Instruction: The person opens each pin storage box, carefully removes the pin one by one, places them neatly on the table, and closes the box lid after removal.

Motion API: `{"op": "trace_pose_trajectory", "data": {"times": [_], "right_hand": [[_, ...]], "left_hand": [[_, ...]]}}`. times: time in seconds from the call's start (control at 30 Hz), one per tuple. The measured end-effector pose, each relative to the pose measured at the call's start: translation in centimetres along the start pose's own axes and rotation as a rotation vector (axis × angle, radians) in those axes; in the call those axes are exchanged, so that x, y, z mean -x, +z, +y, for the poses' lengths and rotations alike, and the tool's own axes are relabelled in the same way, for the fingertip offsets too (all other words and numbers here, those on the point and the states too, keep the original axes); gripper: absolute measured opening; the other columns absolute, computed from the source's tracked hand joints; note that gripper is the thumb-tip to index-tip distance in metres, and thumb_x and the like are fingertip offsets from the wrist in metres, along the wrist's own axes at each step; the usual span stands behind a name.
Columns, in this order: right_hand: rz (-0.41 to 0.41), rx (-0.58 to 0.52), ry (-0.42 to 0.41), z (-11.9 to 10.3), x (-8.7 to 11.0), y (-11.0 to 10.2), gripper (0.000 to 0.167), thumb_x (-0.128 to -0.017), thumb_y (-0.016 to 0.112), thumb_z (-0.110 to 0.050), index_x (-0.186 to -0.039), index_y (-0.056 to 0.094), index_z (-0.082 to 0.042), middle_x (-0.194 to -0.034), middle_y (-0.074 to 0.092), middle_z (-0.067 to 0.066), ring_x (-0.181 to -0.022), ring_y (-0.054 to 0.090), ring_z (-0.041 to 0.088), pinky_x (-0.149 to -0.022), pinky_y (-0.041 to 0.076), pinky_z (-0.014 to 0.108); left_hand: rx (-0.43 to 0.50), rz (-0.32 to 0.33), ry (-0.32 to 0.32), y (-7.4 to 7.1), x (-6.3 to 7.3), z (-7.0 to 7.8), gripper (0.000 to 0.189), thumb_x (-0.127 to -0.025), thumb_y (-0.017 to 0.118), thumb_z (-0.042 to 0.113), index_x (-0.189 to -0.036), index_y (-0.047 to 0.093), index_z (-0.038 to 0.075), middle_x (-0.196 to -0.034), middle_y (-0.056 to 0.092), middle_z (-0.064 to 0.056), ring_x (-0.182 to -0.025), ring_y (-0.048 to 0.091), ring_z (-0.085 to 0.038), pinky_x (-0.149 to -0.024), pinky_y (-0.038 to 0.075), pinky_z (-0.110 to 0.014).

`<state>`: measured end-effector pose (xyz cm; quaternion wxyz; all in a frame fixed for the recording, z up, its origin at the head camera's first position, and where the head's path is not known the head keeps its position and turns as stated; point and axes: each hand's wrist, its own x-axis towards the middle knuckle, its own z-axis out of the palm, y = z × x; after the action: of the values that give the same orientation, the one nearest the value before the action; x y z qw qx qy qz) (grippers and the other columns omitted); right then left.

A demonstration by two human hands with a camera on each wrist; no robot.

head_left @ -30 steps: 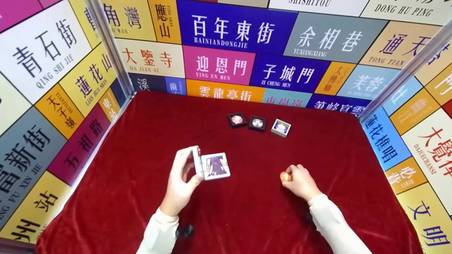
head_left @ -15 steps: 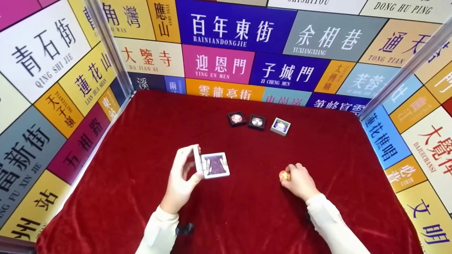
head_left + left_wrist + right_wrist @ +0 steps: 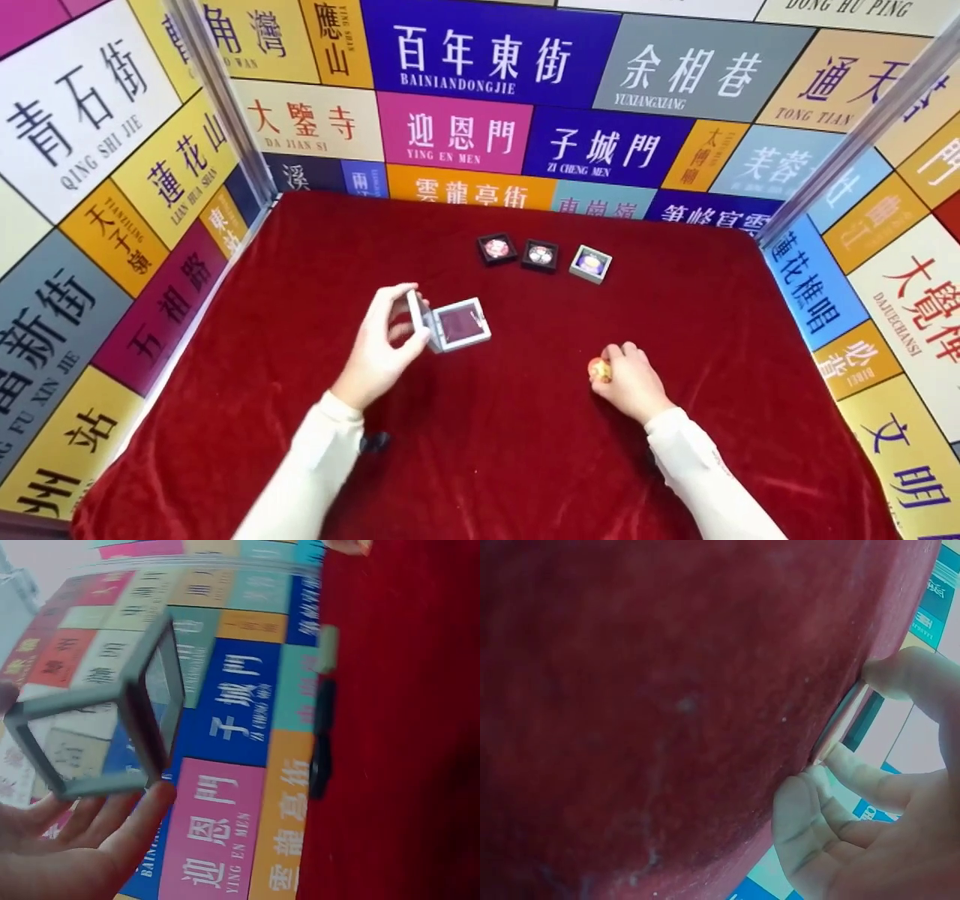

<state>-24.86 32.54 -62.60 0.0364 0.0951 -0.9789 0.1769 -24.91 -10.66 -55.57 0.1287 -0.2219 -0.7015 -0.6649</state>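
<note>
Left of centre in the head view, my left hand [image 3: 375, 352] grips one half of a hinged, light grey square display frame [image 3: 466, 343] between thumb and fingers. The frame is unfolded, its halves at an angle, held above the cloth. In the left wrist view, clear film shows inside both rims of the frame [image 3: 133, 690], and nothing is seen in them; fingertips touch its lower edge. Further right, my right hand [image 3: 634, 382] pinches a round, flat orange-and-red disc like a badge [image 3: 598, 370]. The right wrist view catches this disc [image 3: 840, 720] edge-on, low by the cloth.
Toward the back of the red cloth [image 3: 525, 450] sit two black square frames [image 3: 497, 248] [image 3: 540, 256] and a light grey one [image 3: 591, 262], each showing a round item. Walls covered with street-name panels [image 3: 495, 52] enclose the back and sides.
My left hand has moved away from me with the frame and tilted it. The right hand with the disc has hardly moved. The head view has shifted slightly.
</note>
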Motion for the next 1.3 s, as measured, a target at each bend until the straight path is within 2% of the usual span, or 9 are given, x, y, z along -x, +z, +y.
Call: {"op": "trace_pose_trajectory", "data": {"times": [0.17, 0.27, 0.43, 0.63, 0.83, 1.03, 1.3], "right_hand": [[-0.002, 0.025, -0.012, -0.3, -0.1, -0.1, 0.038, -0.078, 0.081, -0.014, -0.106, 0.063, 0.002, -0.096, 0.052, 0.015, -0.090, 0.054, 0.041, -0.074, 0.052, 0.052], [-0.004, 0.043, -0.017, -0.3, -0.1, -0.3, 0.037, -0.078, 0.081, -0.014, -0.106, 0.063, 0.002, -0.096, 0.052, 0.016, -0.088, 0.053, 0.040, -0.074, 0.052, 0.052], [-0.016, 0.061, -0.032, -0.2, 0.0, -0.5, 0.036, -0.078, 0.082, -0.014, -0.104, 0.063, 0.003, -0.096, 0.052, 0.016, -0.087, 0.054, 0.040, -0.075, 0.052, 0.052], [-0.023, 0.082, -0.028, -0.2, 0.3, -0.5, 0.037, -0.081, 0.084, -0.015, -0.106, 0.063, 0.003, -0.096, 0.052, 0.016, -0.086, 0.054, 0.039, -0.073, 0.053, 0.052], [-0.053, 0.124, -0.076, -0.7, 0.3, -0.7, 0.037, -0.085, 0.086, -0.014, -0.106, 0.062, 0.005, -0.098, 0.053, 0.019, -0.088, 0.056, 0.043, -0.080, 0.054, 0.056], [-0.077, 0.117, -0.088, -0.8, 0.2, -1.1, 0.037, -0.086, 0.087, -0.013, -0.107, 0.063, 0.005, -0.098, 0.054, 0.019, -0.089, 0.059, 0.044, -0.082, 0.054, 0.058], [-0.042, 0.175, -0.144, -1.0, 0.4, -0.7, 0.039, -0.085, 0.087, -0.013, -0.107, 0.062, 0.007, -0.098, 0.055, 0.022, -0.090, 0.058, 0.047, -0.083, 0.055, 0.058]], "left_hand": [[-0.169, -0.144, -0.036, -0.9, -1.5, -2.0, 0.062, -0.092, 0.086, 0.007, -0.147, 0.057, 0.004, -0.135, 0.061, -0.023, -0.125, 0.067, -0.030, -0.106, 0.054, -0.046], [-0.234, -0.189, -0.074, -1.2, -1.9, -3.3, 0.064, -0.092, 0.088, 0.013, -0.149, 0.058, 0.005, -0.138, 0.062, -0.018, -0.128, 0.065, -0.025, -0.106, 0.055, -0.046], [-0.243, -0.192, -0.111, -1.4, -2.2, -5.4, 0.066, -0.090, 0.089, 0.008, -0.149, 0.060, 0.004, -0.139, 0.063, -0.008, -0.130, 0.063, -0.028, -0.097, 0.059, -0.049], [-0.220, -0.214, -0.166, -1.5, -2.4, -7.1, 0.066, -0.089, 0.086, 0.000, -0.147, 0.056, -0.004, -0.137, 0.059, -0.014, -0.131, 0.061, -0.043, -0.098, 0.059, -0.052], [-0.178, -0.197, -0.229, -1.7, -2.4, -8.1, 0.067, -0.089, 0.084, -0.003, -0.148, 0.054, -0.008, -0.138, 0.056, -0.023, -0.133, 0.059, -0.050, -0.101, 0.057, -0.053], [-0.157, -0.181, -0.244, -1.8, -2.3, -8.8, 0.067, -0.089, 0.084, -0.004, -0.149, 0.053, -0.008, -0.139, 0.054, -0.030, -0.133, 0.060, -0.049, -0.101, 0.057, -0.051], [-0.214, -0.184, -0.290, -1.7, -2.3, -9.4, 0.070, -0.093, 0.081, 0.001, -0.154, 0.049, -0.006, -0.149, 0.050, -0.030, -0.138, 0.058, -0.037, -0.108, 0.052, -0.046]]}}
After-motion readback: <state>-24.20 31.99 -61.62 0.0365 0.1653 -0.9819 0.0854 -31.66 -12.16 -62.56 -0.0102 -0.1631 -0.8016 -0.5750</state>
